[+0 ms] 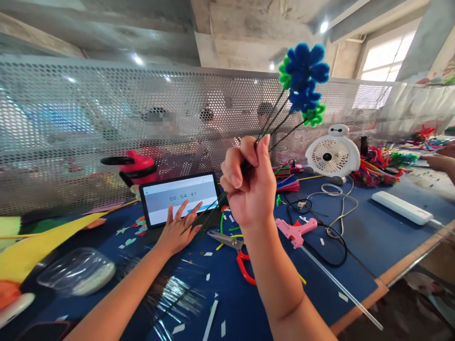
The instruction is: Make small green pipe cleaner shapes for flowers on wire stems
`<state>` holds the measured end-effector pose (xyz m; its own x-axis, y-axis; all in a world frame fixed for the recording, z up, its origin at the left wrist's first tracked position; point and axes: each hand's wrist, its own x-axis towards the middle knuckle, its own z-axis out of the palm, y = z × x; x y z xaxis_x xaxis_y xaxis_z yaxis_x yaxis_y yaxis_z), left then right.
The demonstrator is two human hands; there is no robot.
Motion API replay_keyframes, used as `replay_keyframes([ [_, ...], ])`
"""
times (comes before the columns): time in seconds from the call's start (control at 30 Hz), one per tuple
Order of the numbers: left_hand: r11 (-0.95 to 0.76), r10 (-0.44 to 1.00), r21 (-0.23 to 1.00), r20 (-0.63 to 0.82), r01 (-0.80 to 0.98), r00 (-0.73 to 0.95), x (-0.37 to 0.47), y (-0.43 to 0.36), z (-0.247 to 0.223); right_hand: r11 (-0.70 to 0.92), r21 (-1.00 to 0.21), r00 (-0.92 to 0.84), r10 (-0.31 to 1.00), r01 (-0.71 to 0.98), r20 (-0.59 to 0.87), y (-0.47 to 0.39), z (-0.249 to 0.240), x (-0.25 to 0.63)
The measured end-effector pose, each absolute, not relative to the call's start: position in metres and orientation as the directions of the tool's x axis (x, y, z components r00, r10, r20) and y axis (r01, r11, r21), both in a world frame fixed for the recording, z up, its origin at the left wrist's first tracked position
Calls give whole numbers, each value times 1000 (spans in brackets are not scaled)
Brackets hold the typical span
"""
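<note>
My right hand (249, 180) is raised in the middle of the view, its fingers closed round the thin dark stems of several pipe-cleaner flowers (306, 71). Their fuzzy heads, blue with green ones beside them, stand above the hand and lean right. The lower stem ends slant down to the left, passing close to my left hand (179, 232). That hand has its fingers spread in front of a tablet (181, 201) showing a timer; whether it touches the screen or the stems I cannot tell. Red-handled scissors (243, 258) lie partly behind my right forearm.
A pink glue gun (296, 232) with a clear glue stick lies right of my forearm. Behind it stand a white fan (332, 156) and bundles of coloured pipe cleaners (378, 166). A power strip (401, 207), a red bottle (137, 166) and a plastic container (76, 272) are around. Another person's hand (441, 161) shows far right.
</note>
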<state>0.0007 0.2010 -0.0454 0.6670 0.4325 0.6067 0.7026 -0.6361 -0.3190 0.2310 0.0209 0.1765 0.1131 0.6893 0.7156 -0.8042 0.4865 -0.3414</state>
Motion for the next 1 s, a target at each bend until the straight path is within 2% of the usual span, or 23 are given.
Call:
replay_keyframes([
  [0.2, -626, 474, -325, 564, 709, 676, 4, 195, -39, 610, -272, 376, 719, -744, 584, 31, 175, 242],
  [0.3, -631, 480, -309, 564, 711, 671, 4, 196, -39, 624, -227, 451, 728, -747, 516, 50, 170, 248],
  [0.53, -646, 477, -296, 563, 704, 675, 3, 197, -41, 333, -180, 234, 877, -925, 420, 93, 154, 275],
  [0.67, -643, 504, -284, 542, 711, 673, 6, 192, -38, 441, -133, 342, 825, -888, 449, 95, 152, 290],
  [0.83, -641, 547, -265, 501, 720, 671, 10, 188, -32, 529, -178, 397, 784, -830, 478, 99, 153, 300],
  [0.93, -646, 573, -259, 457, 718, 680, 11, 186, -30, 523, -130, 452, 816, -842, 360, 90, 157, 299],
  [1.0, -646, 582, -265, 434, 715, 687, 11, 186, -30, 598, 7, 592, 793, -802, 145, 75, 162, 303],
])
